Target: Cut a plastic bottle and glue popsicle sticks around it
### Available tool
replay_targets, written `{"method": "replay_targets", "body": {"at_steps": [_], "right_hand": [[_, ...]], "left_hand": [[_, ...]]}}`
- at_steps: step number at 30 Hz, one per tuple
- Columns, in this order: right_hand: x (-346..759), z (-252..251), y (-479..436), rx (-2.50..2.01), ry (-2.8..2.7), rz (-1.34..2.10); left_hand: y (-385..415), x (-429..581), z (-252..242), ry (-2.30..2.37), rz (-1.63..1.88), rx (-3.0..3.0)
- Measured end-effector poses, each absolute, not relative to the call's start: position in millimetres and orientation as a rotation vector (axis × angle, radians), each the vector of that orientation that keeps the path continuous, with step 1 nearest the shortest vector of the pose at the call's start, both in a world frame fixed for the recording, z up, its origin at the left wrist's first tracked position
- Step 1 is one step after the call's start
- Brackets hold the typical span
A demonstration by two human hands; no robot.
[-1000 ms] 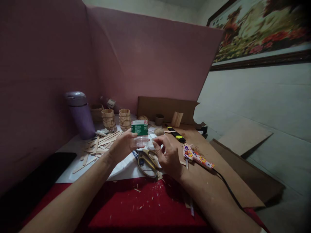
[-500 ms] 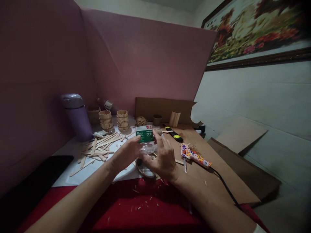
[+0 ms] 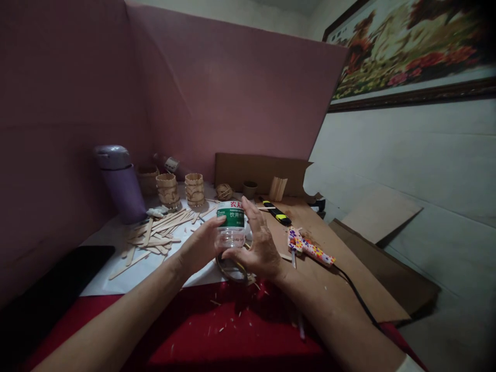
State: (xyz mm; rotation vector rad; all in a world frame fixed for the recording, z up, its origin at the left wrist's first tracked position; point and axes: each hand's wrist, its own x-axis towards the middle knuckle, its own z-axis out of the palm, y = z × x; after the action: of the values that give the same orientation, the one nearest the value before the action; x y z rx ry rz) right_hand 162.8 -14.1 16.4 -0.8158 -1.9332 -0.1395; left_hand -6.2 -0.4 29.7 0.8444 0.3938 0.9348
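Between my two hands is a clear plastic bottle piece (image 3: 231, 236) with a green and white label facing me. My left hand (image 3: 203, 238) grips its left side, the thumb lying on the label. On the other side, my right hand (image 3: 260, 243) wraps it, fingers up along the right edge and thumb below the base. Just under the hands lies a brownish ring-shaped thing (image 3: 228, 275), partly hidden by my right thumb. Loose wooden craft sticks (image 3: 155, 238) are heaped on white paper to the left of my left hand.
Two stick-covered cups (image 3: 194, 190), a twine ball (image 3: 223, 192) and a small dark cup (image 3: 250, 189) stand behind. A purple flask (image 3: 123, 188) is at left. On the right lie a yellow-black cutter (image 3: 277, 213) and a corded, flower-patterned glue gun (image 3: 310, 248).
The bottle piece has turned slightly, so more of its label faces me. My right fingers have straightened and moved up along its right side. The view has shifted a little.
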Motion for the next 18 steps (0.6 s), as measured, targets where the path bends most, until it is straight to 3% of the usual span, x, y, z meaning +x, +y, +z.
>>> {"method": "replay_targets", "body": {"at_steps": [12, 18], "right_hand": [[164, 15, -14, -0.760, -1.929, -0.073], [171, 18, -10, -0.831, -1.593, 0.158]], "left_hand": [[-10, 3, 39, 0.514, 1.090, 0.946], [-6, 2, 39, 0.529, 1.132, 0.936]]}}
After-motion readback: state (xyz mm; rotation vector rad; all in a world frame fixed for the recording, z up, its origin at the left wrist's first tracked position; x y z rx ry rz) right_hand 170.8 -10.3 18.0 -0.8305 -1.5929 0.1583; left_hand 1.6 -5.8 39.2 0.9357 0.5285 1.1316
